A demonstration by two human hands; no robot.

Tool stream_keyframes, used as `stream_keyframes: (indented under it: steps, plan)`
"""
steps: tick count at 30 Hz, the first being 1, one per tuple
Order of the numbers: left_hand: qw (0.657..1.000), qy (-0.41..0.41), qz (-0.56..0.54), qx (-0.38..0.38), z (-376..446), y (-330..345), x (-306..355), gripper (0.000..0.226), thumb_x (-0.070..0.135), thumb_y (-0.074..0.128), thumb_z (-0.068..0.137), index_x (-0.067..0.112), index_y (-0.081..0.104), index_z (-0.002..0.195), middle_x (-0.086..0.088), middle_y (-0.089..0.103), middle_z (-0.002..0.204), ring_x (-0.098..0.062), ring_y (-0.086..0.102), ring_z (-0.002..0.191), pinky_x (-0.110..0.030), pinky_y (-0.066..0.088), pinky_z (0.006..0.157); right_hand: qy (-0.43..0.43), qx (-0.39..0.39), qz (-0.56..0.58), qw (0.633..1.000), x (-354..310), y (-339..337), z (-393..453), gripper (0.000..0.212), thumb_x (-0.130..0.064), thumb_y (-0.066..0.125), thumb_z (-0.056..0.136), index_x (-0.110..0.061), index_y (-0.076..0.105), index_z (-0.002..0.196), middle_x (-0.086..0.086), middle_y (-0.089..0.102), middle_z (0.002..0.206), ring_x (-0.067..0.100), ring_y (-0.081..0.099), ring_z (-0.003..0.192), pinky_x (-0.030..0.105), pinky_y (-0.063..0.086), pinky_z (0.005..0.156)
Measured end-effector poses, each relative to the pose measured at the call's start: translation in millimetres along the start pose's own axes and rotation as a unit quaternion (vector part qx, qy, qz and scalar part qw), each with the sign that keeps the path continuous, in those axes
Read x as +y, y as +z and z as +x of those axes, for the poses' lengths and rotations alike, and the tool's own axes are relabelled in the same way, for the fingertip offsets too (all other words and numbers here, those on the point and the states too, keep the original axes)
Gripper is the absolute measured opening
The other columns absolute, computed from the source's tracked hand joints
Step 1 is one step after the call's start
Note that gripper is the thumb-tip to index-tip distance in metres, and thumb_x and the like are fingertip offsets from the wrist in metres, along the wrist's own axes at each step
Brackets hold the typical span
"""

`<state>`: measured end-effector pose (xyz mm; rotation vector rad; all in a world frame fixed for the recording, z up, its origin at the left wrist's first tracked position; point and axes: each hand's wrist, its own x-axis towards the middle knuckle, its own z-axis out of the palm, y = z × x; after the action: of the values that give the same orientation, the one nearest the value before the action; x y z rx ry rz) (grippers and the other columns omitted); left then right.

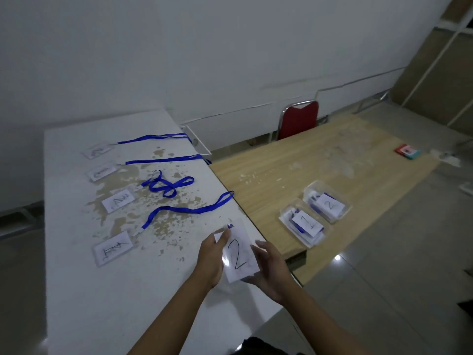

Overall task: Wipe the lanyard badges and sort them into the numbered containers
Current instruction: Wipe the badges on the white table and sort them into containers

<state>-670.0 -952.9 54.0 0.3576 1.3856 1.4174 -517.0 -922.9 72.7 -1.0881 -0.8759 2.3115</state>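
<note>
The badge [239,254] looks light, flat and slippery, so the left hand [212,254] and right hand [271,270] hold its edges near the white table's [76,290] right edge.

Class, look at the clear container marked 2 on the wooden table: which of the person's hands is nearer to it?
Right. The right hand supports the held badge on the side facing the container marked 2; the left hand grips the badge's far side, over the white table.
</note>
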Motion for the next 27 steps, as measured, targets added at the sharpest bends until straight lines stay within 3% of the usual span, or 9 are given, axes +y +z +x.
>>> stream_keyframes:
  steps: [3, 6, 10, 12, 14, 16, 18, 21, 27]
  plan:
    - [1.0, 0.011, 0.025, 0.009, 1.1, 25.5, -7.3, 0.015, 0.031, 0.058, 0.095, 0.02, 0.066, 0.102, 0.002, 0.074, 0.091, -0.015, 0.071, 0.082, -0.022, 0.056, 0.061, -0.032, -0.017, -0.003, 0.999, -7.8, -11.4, -4.4, 0.048, -0.038, 0.051, 0.099, -0.009, 0.056, 0.136, 0.019, 0.058, 0.135, 0.035, 0.056, 0.122, 0.047, 0.048, 0.099]
    - [0.998, 0.009, 0.062, 0.011, 4.5, 49.6, -13.0, 0.01, 0.034, 0.058, 0.095, 0.027, 0.063, 0.09, 0.01, 0.071, 0.074, -0.01, 0.07, 0.064, -0.018, 0.051, 0.048, -0.063, 0.022, -0.048, 0.997, -14.5, -25.3, -6.3, 0.049, -0.028, 0.068, 0.09, -0.008, 0.056, 0.133, 0.021, 0.062, 0.126, 0.034, 0.063, 0.11, 0.041, 0.055, 0.085]
    - [0.993, -0.018, 0.115, -0.01, 18.9, 80.1, -16.4, 0.011, 0.039, 0.058, 0.094, 0.031, 0.058, 0.086, 0.013, 0.064, 0.08, -0.009, 0.064, 0.073, -0.011, 0.046, 0.045, -0.081, 0.07, -0.066, 0.992, -24.1, -58.8, -2.9, 0.039, -0.016, 0.061, 0.094, -0.006, 0.056, 0.132, 0.022, 0.063, 0.126, 0.041, 0.058, 0.119, 0.054, 0.045, 0.104]
    - [0.992, -0.044, 0.112, -0.035, 27.3, 94.5, -16.9, 0.01, 0.039, 0.06, 0.092, 0.029, 0.061, 0.09, 0.009, 0.067, 0.083, -0.013, 0.066, 0.078, -0.018, 0.052, 0.054, -0.085, 0.078, -0.068, 0.991, -33.4, -73.7, -0.4, 0.038, -0.014, 0.06, 0.094, -0.003, 0.057, 0.13, 0.02, 0.065, 0.124, 0.039, 0.061, 0.116, 0.051, 0.048, 0.103]
    - [0.991, -0.081, 0.067, -0.077, 37.8, 108.8, -15.7, 0.021, 0.032, 0.063, 0.092, 0.016, 0.067, 0.104, -0.006, 0.073, 0.096, -0.026, 0.069, 0.09, -0.037, 0.058, 0.079, -0.083, 0.094, -0.073, 0.989, -46.8, -89.8, 2.9, 0.039, -0.014, 0.064, 0.09, -0.001, 0.059, 0.126, 0.02, 0.068, 0.118, 0.034, 0.067, 0.106, 0.043, 0.055, 0.091]
    - [0.986, -0.11, 0.014, -0.122, 49.4, 123.1, -12.9, 0.03, 0.023, 0.063, 0.092, 0.005, 0.066, 0.115, -0.018, 0.071, 0.108, -0.031, 0.067, 0.098, -0.045, 0.051, 0.095, -0.077, 0.102, -0.073, 0.989, -62.9, -111.2, 8.0, 0.039, -0.015, 0.065, 0.087, 0.0, 0.061, 0.123, 0.021, 0.07, 0.114, 0.031, 0.069, 0.099, 0.039, 0.057, 0.082]
    - [0.98, -0.122, -0.003, -0.154, 64.0, 142.0, -10.6, 0.035, 0.02, 0.062, 0.092, -0.003, 0.064, 0.118, -0.023, 0.067, 0.115, -0.033, 0.063, 0.102, -0.048, 0.045, 0.102, -0.065, 0.102, -0.087, 0.989, -83.1, -134.2, 15.7, 0.037, -0.014, 0.065, 0.089, 0.0, 0.061, 0.123, 0.021, 0.069, 0.115, 0.034, 0.067, 0.104, 0.042, 0.056, 0.087]
    - [0.977, -0.141, -0.021, -0.156, 87.2, 177.1, -7.8, 0.036, 0.019, 0.059, 0.092, -0.006, 0.063, 0.117, -0.026, 0.064, 0.117, -0.034, 0.06, 0.104, -0.047, 0.044, 0.104, -0.05, 0.084, -0.109, 0.989, -117.5, -171.4, 29.0, 0.034, -0.012, 0.063, 0.09, 0.003, 0.062, 0.12, 0.021, 0.07, 0.114, 0.032, 0.067, 0.1, 0.041, 0.056, 0.087]
    - [0.988, -0.114, 0.005, -0.107, 135.1, 245.2, -7.7, 0.033, 0.016, 0.066, 0.089, -0.004, 0.066, 0.115, -0.021, 0.069, 0.114, -0.033, 0.066, 0.1, -0.037, 0.055, 0.09, -0.04, 0.05, -0.179, 0.982, -193.5, -246.0, 53.7, 0.027, -0.013, 0.063, 0.093, -0.003, 0.065, 0.118, 0.018, 0.071, 0.112, 0.032, 0.068, 0.101, 0.041, 0.056, 0.084]
